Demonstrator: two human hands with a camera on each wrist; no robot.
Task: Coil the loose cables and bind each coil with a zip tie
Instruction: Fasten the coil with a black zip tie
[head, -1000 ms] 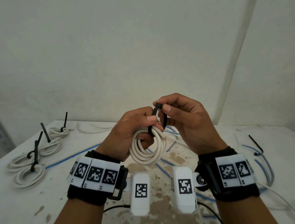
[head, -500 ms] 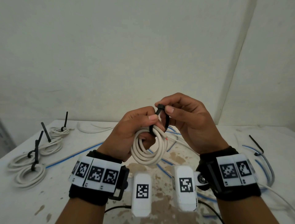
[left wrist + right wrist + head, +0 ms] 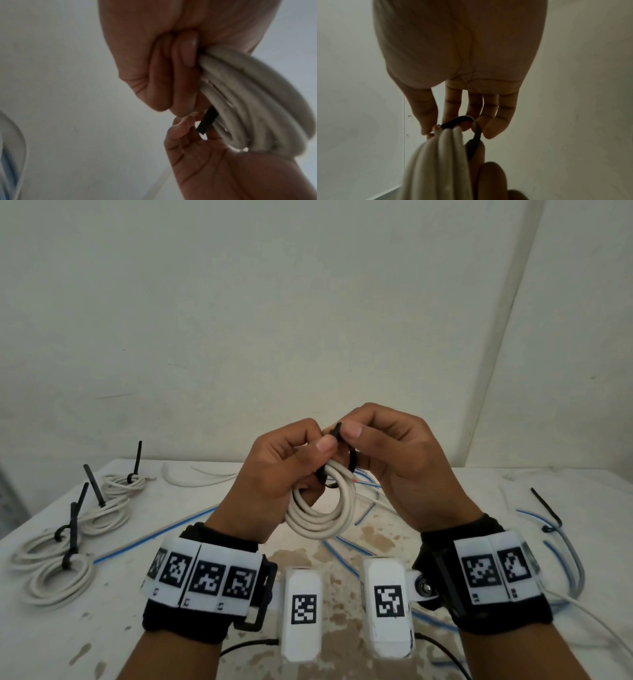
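Coil (image 3: 320,513) of white cable hangs above the table (image 3: 51,628), gripped by the left hand (image 3: 274,474) while the right hand (image 3: 394,463) pinches the looped zip tie (image 3: 352,462), so threading looks underway and cinching next, with bound coils (image 3: 61,570) beyond.

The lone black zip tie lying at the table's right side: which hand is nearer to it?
Right. The right hand is raised left of that zip tie; the left hand is further left, past the cable coil.
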